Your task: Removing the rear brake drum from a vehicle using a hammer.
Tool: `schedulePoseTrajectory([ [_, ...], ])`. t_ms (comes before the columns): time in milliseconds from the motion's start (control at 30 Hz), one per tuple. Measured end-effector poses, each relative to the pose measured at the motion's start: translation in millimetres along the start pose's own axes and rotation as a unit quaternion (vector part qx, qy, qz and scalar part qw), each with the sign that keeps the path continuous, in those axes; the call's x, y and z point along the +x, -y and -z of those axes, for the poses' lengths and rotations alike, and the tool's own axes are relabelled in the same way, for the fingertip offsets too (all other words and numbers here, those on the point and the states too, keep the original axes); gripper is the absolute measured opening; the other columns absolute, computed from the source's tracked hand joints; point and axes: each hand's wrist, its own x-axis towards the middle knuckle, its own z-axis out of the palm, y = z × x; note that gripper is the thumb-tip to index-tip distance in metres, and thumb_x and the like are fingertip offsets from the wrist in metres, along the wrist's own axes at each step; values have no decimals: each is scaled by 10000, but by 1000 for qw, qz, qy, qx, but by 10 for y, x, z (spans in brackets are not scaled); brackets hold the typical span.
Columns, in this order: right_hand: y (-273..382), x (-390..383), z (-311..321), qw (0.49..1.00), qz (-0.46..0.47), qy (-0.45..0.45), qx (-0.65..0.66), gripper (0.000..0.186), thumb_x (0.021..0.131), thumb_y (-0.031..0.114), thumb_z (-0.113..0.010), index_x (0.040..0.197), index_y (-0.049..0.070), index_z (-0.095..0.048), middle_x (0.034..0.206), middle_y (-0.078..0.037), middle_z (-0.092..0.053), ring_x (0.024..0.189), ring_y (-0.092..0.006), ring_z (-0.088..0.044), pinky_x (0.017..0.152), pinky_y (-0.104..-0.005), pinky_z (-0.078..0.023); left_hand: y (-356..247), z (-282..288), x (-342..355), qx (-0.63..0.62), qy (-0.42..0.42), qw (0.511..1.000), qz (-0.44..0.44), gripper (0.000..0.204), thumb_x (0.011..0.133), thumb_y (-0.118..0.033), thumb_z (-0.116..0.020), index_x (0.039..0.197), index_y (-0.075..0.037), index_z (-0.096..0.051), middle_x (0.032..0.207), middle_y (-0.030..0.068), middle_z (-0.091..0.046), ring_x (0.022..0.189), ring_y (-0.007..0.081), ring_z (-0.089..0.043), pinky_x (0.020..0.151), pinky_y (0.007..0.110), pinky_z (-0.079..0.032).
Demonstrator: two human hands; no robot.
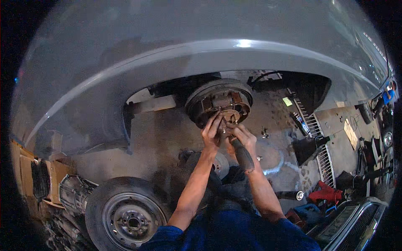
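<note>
An exposed drum brake (222, 101), with rusty shoes and a coil spring across its top, sits inside the wheel arch in front of me. My left hand (212, 133) is at the hub's lower left, fingers pinched together near the studs; whatever lies between them is hidden. Close beside it, my right hand (243, 136) is closed around a tool with a thick dark handle (243, 155). The handle points back toward me, and the tool's working end is hidden by my fingers. Below my hands, between my forearms, a grey round metal part (220, 165) partly shows.
The car's grey body panel (201, 25) arches over my hands. A wheel with a tyre (133, 221) lies at lower left, near a metal gearbox-like casing (75, 190). To the right are a floor grate (324, 161), a spray can (300, 124), a red cloth (324, 192) and a car grille (356, 224).
</note>
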Motion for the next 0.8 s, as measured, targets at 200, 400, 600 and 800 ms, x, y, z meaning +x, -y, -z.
schedulePoseTrajectory([
  [200, -39, 299, -16, 1000, 1, 8, 15, 207, 693, 23, -688, 891, 22, -626, 911, -150, -638, 726, -317, -648, 644, -337, -517, 114, -84, -57, -266, -29, 951, 156, 275, 939, -75, -568, 1188, 16, -641, 1220, 136, -643, 1095, 219, -627, 909, 328, -517],
  [400, 14, 707, -54, 997, -53, 26, -49, 191, 757, 144, -684, 890, 14, -638, 793, -160, -639, 680, -364, -624, 643, -408, -495, 173, -122, 172, -164, -33, 959, 230, 245, 931, -159, -571, 1010, 55, -660, 977, 137, -693, 871, 201, -642, 744, 343, -510],
  [600, -179, 315, 111, 981, 106, 86, 138, 409, 711, 185, -758, 1038, -3, -598, 1072, -208, -597, 942, -415, -608, 764, -452, -511, 209, -17, -27, -69, -6, 994, 84, 470, 936, -370, -583, 1097, 67, -643, 1113, 197, -671, 1020, 293, -666, 879, 374, -523],
  [800, -136, -368, -133, 998, -3, 65, -6, 256, 773, 33, -619, 1023, 32, -565, 1061, -176, -572, 983, -385, -615, 765, -413, -528, 17, 60, -69, 6, -17, 999, -32, 256, 867, -38, -642, 1117, -6, -689, 1146, 163, -678, 1024, 281, -684, 849, 360, -567],
])
